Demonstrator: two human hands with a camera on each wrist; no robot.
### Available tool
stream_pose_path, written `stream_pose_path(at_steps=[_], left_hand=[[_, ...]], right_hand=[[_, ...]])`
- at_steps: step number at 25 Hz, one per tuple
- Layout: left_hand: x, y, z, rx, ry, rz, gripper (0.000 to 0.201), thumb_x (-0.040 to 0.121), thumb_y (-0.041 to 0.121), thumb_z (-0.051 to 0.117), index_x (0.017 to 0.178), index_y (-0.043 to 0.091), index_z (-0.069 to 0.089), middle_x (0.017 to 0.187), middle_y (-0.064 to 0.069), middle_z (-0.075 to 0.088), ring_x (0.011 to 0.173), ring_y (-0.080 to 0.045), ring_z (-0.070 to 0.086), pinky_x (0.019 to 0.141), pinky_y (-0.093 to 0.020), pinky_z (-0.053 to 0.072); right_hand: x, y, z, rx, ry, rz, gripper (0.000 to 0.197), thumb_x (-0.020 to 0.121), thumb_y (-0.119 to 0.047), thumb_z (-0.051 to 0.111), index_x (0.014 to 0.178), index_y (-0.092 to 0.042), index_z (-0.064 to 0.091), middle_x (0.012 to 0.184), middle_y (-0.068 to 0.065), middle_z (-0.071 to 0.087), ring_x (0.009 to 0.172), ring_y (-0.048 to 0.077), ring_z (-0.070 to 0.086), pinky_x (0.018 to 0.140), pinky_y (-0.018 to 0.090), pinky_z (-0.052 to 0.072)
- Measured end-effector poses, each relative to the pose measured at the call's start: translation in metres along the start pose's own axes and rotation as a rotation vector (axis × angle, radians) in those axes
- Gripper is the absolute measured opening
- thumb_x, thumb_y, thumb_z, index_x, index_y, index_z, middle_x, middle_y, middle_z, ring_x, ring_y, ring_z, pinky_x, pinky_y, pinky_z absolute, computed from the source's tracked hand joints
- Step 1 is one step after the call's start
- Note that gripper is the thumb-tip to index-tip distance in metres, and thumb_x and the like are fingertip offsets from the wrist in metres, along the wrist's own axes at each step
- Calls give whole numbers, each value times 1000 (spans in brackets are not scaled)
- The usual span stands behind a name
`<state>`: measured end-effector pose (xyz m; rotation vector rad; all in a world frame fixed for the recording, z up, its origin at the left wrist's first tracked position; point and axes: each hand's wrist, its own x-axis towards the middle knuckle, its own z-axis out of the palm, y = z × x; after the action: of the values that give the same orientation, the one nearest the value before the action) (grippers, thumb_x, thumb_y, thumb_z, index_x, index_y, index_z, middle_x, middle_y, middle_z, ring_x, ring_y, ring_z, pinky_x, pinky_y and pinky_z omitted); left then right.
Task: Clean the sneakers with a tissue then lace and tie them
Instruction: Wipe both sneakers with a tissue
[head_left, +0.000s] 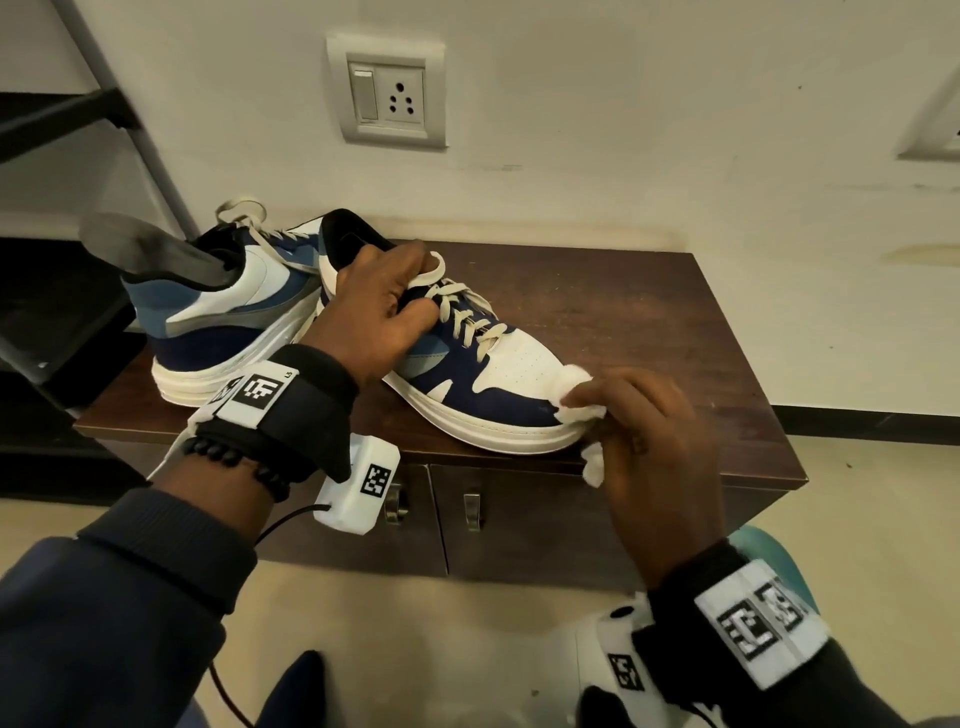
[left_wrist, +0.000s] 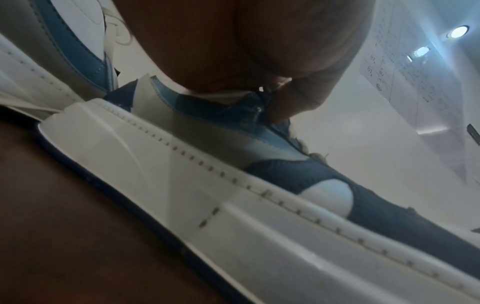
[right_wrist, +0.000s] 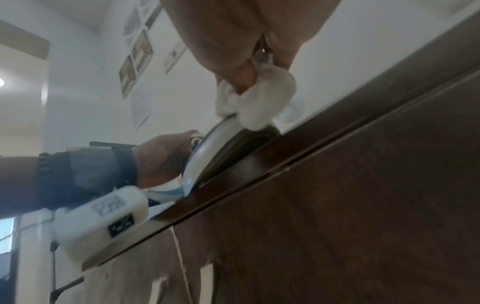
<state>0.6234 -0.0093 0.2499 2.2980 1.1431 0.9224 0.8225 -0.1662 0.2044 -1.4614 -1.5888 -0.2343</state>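
**Toe wipe in hand — near sneaker pinned at the laces**

The near blue, navy and white laced sneaker lies on the dark brown wooden cabinet top, close to its front edge, long axis running from the heel at back left to the toe at front right. The crumpled white tissue is touching the toe, just above the white sole rim. The right hand pinches that tissue between curled fingertips and thumb, and lies directly beside the toe — the nearer hand for wiping. The left hand curls over the collar and upper laces, holding the shoe down. In my judgement any stroke should run along the sole toward the heel. The second matching sneaker stands behind left, with a grey insole protruding from its opening.
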Motion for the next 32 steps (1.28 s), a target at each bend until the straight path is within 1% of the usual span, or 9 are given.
stream_pose_path(at_steps=[7, 13, 18, 22, 24, 25, 27, 29, 32], left_hand=[[2, -2, 4, 9, 14, 28, 15, 75, 34, 49, 88, 35, 44, 82, 10, 37, 91, -26, 44, 77, -34, 37], [3, -4, 3, 7, 11, 26, 27, 70, 40, 43, 87, 20, 48, 81, 3, 39, 88, -25, 43, 74, -33, 34], [3, -2, 3, -3, 0, 0, 30, 69, 41, 41, 87, 17, 47, 81, 2, 38, 87, -23, 42, 73, -32, 33], [0, 3, -1, 168, -15, 35, 46, 71, 51, 40, 98, 15, 52, 92, 5, 44, 106, -26, 40, 88, -37, 31], [-4, 9, 0, 381, 37, 29, 59, 74, 65, 43, 104, 16, 54, 105, -2, 48, 114, -29, 38, 97, -43, 26], [-7, 15, 1, 449, 67, -11, 63, 74, 71, 47, 108, 19, 54, 112, -5, 47, 116, -30, 36, 100, -46, 25], [-13, 26, 6, 447, 78, -138, 65, 72, 70, 60, 117, 24, 52, 124, -7, 40, 122, -31, 29, 100, -50, 26], [-19, 32, 11, 383, 75, -204, 69, 72, 63, 65, 124, 24, 46, 131, -8, 34, 127, -32, 23, 99, -53, 31], [-20, 33, 14, 285, 78, -178, 71, 68, 57, 66, 125, 21, 44, 131, -8, 33, 127, -28, 20, 99, -45, 34]], right_hand=[[-30, 7, 8, -79, -85, -304, 19, 93, -7, 53, 90, -4, 72, 97, 9, 67, 93, 24, 56, 87, 26, 45], [-16, 1, -9, -70, -275, -304, 21, 84, -12, 50, 87, -13, 70, 95, 1, 66, 91, 17, 54, 79, 20, 41], [-4, 3, -17, 9, -126, 5, 27, 74, 9, 61, 89, -13, 69, 97, 0, 64, 90, 17, 55, 71, 29, 47], [1, -4, -24, 86, -334, -67, 31, 72, 7, 61, 89, -18, 69, 97, -5, 64, 89, 14, 57, 70, 31, 50], [17, -5, -37, 247, -275, 49, 28, 81, 3, 60, 95, -20, 69, 101, -7, 64, 89, 14, 62, 74, 35, 51], [26, -8, -43, 322, -208, 149, 26, 85, -1, 61, 101, -22, 67, 104, -9, 65, 89, 13, 63, 78, 35, 52], [47, -19, -45, 357, -166, 243, 27, 88, -10, 63, 108, -28, 65, 110, -15, 64, 96, 3, 60, 85, 20, 47], [57, -38, -24, 184, -293, 133, 25, 88, -11, 62, 105, -28, 67, 105, -14, 62, 95, 2, 55, 79, 12, 42], [49, -50, 12, -37, -411, -107, 20, 77, -5, 65, 91, -18, 70, 89, 1, 62, 85, 22, 57, 66, 26, 40]])
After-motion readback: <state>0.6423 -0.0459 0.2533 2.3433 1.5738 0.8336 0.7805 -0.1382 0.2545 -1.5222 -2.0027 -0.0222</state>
